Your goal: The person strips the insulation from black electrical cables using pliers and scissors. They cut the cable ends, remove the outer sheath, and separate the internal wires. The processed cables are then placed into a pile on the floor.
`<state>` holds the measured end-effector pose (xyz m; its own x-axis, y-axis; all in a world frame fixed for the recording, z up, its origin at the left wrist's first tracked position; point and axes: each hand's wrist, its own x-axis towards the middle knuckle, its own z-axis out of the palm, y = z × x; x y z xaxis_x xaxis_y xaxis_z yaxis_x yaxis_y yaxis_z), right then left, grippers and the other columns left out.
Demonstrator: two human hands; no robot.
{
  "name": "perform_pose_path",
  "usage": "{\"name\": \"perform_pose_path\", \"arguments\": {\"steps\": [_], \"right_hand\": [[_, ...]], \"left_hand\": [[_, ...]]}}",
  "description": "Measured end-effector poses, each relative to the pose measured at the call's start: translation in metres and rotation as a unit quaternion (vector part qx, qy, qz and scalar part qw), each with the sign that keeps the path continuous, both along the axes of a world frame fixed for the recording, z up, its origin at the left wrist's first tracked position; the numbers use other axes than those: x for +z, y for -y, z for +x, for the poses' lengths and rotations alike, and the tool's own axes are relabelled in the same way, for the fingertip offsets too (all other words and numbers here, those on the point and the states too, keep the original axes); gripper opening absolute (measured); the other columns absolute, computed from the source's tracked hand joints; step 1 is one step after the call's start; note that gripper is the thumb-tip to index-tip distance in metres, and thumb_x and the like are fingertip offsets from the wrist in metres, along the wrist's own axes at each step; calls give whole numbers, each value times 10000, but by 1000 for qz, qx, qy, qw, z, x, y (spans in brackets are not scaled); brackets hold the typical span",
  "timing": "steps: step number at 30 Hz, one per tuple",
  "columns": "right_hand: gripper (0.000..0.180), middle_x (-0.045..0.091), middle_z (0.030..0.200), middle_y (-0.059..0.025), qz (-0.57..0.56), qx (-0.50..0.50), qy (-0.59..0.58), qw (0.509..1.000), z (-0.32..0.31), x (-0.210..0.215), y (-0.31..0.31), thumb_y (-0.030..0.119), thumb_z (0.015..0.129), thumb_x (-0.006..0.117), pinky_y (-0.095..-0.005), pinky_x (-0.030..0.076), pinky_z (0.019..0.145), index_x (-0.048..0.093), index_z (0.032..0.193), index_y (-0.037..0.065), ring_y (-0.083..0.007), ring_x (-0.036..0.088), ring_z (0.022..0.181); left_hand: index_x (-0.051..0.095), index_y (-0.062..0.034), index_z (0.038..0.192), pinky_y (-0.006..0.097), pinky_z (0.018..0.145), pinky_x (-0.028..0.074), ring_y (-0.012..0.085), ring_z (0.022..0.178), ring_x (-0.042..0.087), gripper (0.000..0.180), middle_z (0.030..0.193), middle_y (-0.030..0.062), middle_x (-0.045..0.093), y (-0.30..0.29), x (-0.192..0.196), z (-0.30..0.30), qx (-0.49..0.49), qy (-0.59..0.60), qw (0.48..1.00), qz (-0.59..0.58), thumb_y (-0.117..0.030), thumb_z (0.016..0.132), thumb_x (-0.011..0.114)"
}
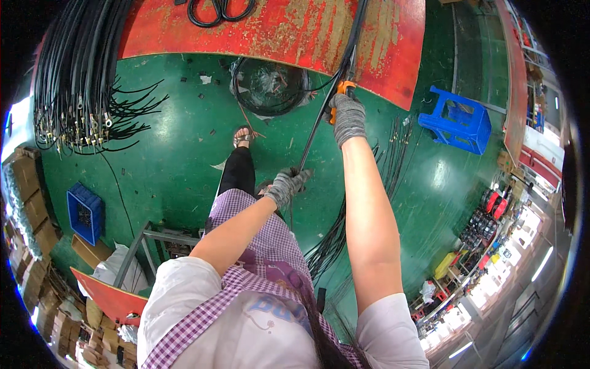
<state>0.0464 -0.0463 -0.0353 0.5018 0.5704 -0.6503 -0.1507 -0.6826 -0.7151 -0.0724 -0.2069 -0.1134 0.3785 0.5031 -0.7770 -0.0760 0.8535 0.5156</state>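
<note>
Far left: black leads (80, 67), hanging bunched. Centre: left gloved hand (287, 186), fingers curled round black cables (314, 136) running far onto red table (276, 31). Right of it, farther: right gloved hand (350, 118) grips orange-handled tool (348, 85) beside cables, at table's near edge. Right: blue stool (473, 126).

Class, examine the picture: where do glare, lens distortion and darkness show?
In the head view, pale glare lies on the green floor below the blue stool; also in the head view, the near edge of the red tabletop curves, fisheye-style; the head view's corners are black, outside the round image.
</note>
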Motion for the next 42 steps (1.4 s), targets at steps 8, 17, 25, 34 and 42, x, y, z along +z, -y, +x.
{"name": "perform_pose_path", "arguments": {"steps": [8,17,25,34,42], "right_hand": [[71,441,576,-53,-6,-6,-43,999,4,-1,0,43,649,482,-280,379,349,453,712,29,-168,432,413],[51,426,506,-26,14,-34,-18,999,2,-8,0,107,677,485,-270,386,342,484,672,56,-145,439,411],[139,455,654,-65,-19,25,17,999,10,-16,2,68,637,501,-290,413,376,479,768,28,-179,462,523],[136,459,622,-57,-31,-3,6,999,4,-2,0,79,640,502,-261,406,378,481,764,26,-165,461,498],[131,466,624,-50,-38,17,4,999,5,4,0,79,647,515,-254,395,369,480,762,25,-159,469,504]], "left_hand": [[481,-29,744,275,439,418,113,449,427,287,559,20,467,-6,8,21,13,47,992,-113,-240,670,662],[532,-45,770,271,420,396,111,450,415,277,568,1,456,-25,18,-2,40,1,996,-84,-267,668,661],[545,-34,789,256,430,401,101,507,466,230,633,12,511,-6,0,-5,8,-1,997,-74,-226,699,634],[521,-17,743,248,495,399,91,512,447,274,611,-5,490,-69,59,2,14,53,998,25,-271,709,618],[510,-18,742,252,454,420,108,491,458,275,618,16,493,-9,3,18,-79,5,994,-78,-251,687,646]]}}
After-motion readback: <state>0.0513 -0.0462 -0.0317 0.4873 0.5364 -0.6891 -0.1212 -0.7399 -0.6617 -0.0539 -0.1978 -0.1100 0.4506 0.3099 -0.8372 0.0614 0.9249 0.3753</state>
